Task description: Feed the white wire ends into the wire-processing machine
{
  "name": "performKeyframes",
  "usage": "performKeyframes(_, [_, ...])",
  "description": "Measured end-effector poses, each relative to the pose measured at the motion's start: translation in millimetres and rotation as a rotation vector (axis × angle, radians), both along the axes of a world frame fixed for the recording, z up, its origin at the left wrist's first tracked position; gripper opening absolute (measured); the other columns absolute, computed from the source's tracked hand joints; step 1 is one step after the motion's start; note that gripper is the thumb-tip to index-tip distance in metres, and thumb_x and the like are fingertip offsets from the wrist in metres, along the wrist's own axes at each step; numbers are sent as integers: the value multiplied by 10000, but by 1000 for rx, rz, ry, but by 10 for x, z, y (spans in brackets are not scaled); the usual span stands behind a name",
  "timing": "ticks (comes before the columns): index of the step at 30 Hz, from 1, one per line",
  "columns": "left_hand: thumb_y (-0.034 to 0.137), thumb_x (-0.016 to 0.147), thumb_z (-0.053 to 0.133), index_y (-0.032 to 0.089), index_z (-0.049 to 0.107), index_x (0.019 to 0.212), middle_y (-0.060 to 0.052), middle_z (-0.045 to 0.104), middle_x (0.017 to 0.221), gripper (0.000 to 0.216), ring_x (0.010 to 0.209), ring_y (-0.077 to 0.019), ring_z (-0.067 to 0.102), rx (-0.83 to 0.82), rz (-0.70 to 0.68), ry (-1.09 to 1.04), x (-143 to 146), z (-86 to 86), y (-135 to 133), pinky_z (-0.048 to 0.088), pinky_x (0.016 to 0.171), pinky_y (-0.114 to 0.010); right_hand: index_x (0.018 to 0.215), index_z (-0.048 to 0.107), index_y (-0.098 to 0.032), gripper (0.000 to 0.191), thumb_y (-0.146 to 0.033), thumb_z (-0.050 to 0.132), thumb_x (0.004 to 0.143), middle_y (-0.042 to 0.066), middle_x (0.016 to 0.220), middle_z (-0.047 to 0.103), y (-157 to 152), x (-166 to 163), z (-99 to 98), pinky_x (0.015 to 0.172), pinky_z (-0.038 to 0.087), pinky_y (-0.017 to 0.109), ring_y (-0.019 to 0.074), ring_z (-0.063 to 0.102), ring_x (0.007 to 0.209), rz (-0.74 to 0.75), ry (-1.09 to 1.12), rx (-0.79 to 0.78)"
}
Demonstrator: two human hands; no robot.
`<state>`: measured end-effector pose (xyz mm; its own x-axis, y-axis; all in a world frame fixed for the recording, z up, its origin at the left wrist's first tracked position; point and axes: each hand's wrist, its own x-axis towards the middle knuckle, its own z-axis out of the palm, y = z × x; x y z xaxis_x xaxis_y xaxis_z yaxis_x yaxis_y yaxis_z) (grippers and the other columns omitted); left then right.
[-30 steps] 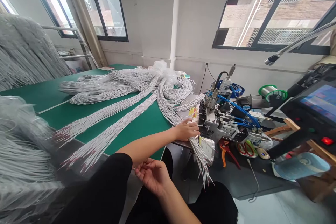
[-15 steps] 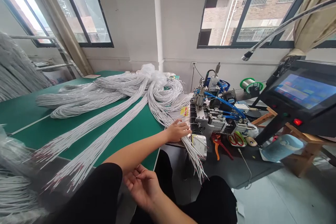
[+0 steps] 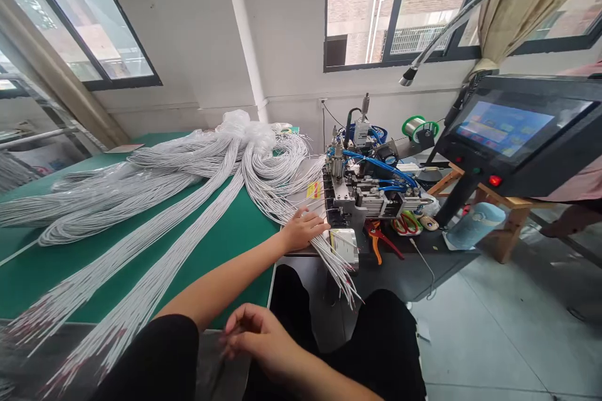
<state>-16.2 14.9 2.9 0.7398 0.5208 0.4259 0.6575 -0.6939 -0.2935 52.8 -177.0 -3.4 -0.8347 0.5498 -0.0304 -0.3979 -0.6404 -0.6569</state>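
Observation:
My left hand point(image 3: 303, 229) reaches out to the front of a small metal machine point(image 3: 357, 194) with blue hoses. Its fingers lie flat and slightly curled on a sheaf of white wires point(image 3: 336, 263) that hangs off the bench edge. My right hand point(image 3: 261, 338) is low in front of my lap, back upward, fingers curled in near my left black sleeve. What it holds is hidden. Long bundles of white wires point(image 3: 207, 182) fan across the green table point(image 3: 230, 241).
A touch-screen control box point(image 3: 505, 128) stands right of the machine on a wooden stand point(image 3: 510, 213). Orange-handled pliers point(image 3: 379, 244), scissors point(image 3: 405, 223), a blue bottle point(image 3: 473, 230) and a green wire spool point(image 3: 417, 127) lie around it. A gooseneck lamp point(image 3: 408, 78) hangs above.
The view has swung right and down. My right hand has turned from palm-up with fingers apart to back-up with fingers curled. My left hand stays on the wires at the machine.

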Motion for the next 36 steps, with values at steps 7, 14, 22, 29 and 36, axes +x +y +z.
performKeyframes(7, [229, 950, 471, 274, 641, 1010, 27, 704, 924, 186, 878, -128, 611, 29, 9, -148, 11, -5, -64, 245, 1021, -364, 857, 699, -207, 130, -275, 589, 873, 18, 749, 650, 553, 1333, 599, 620, 401, 256, 158, 547, 659, -419, -506, 980])
performKeyframes(14, [179, 951, 421, 247, 638, 963, 27, 702, 842, 228, 804, -129, 628, 45, 15, -336, 7, -7, -123, 281, 994, -373, 970, 667, -189, 278, -429, 633, 834, 52, 792, 656, 1170, 1958, 230, 565, 397, 291, 164, 470, 571, -980, -1174, 933])
performKeyframes(22, [201, 946, 422, 254, 660, 974, 23, 711, 789, 246, 738, -134, 631, 42, -20, -376, 16, -35, -133, 318, 968, -385, 825, 702, -192, 218, -382, 601, 861, 61, 782, 688, 1439, 1808, 172, 629, 447, 298, 199, 588, 678, -1025, -945, 962])
performKeyframes(29, [117, 938, 379, 246, 634, 1069, 3, 725, 921, 314, 789, -136, 642, 8, -113, -386, -14, -73, -85, 352, 929, -356, 718, 722, -185, 196, -376, 715, 761, 42, 704, 700, 1651, 1705, 235, 566, 436, 265, 164, 582, 606, -1036, -734, 832])
performKeyframes(36, [128, 933, 389, 238, 617, 1128, -11, 708, 908, 319, 792, -152, 628, -18, -107, -363, 2, -73, -90, 373, 892, -340, 677, 715, -169, 258, -417, 707, 747, 29, 650, 693, 1830, 1600, 171, 539, 414, 251, 145, 573, 563, -940, -584, 672])
